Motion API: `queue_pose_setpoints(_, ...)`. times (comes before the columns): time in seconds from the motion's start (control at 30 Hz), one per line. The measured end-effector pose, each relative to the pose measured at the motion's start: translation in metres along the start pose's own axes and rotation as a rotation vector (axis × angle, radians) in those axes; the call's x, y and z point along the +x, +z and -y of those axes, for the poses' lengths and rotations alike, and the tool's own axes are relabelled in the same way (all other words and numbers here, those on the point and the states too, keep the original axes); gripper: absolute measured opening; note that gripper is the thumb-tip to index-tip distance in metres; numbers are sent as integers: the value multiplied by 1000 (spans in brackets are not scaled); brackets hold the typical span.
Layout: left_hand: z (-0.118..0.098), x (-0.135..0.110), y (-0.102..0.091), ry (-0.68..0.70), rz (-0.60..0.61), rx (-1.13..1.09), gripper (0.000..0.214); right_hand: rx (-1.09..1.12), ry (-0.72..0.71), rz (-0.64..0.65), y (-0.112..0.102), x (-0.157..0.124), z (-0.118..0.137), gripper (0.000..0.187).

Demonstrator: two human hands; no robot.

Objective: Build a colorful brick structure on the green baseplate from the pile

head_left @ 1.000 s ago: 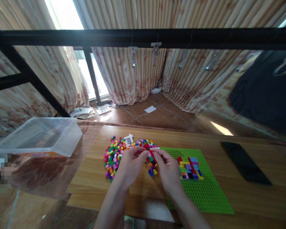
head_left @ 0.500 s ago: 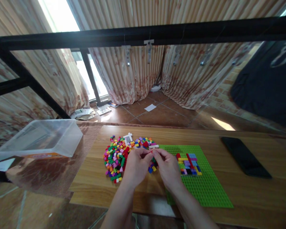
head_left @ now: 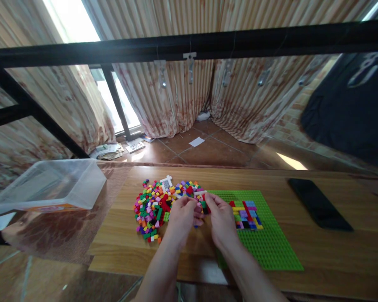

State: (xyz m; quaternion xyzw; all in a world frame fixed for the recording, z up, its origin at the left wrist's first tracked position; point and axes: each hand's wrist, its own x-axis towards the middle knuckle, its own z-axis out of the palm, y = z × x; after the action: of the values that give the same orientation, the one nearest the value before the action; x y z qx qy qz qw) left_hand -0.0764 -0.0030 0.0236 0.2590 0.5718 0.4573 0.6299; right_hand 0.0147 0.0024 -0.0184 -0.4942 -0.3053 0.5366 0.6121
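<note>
My left hand (head_left: 182, 216) and my right hand (head_left: 219, 219) meet above the wooden table (head_left: 318, 247), fingertips pinched together on a small brick I can barely make out. Under and behind them lies a heap of small coloured bricks (head_left: 154, 203). Right of the hands lies a green baseplate (head_left: 264, 247) with a patch of bricks (head_left: 245, 214) pressed onto its far left part. My right hand hovers over the baseplate's left edge.
A clear plastic tub (head_left: 50, 184) stands on a brown mat at the left. A black phone (head_left: 318, 204) lies at the table's right. A black metal bar (head_left: 189, 46) crosses overhead. Curtains and tiled floor lie beyond the table.
Both hands have stayed pinched together over the heap's right edge, shifting slightly toward me. A red brick seen between the fingers a second ago is now mostly hidden.
</note>
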Motion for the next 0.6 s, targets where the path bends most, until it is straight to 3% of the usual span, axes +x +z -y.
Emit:
queue_pose_setpoints(0.23,-1,-3,-1,-69,113,-98,7,44,12,11,-5,2,1,33)
queue_pose_setpoints(0.37,2,-2,1,47,122,33,18,42,19,26,-3,0,1,33)
queue_pose_setpoints(0.6,2,0,-2,196,184,181,16,-66,10,87,-3,-2,5,35)
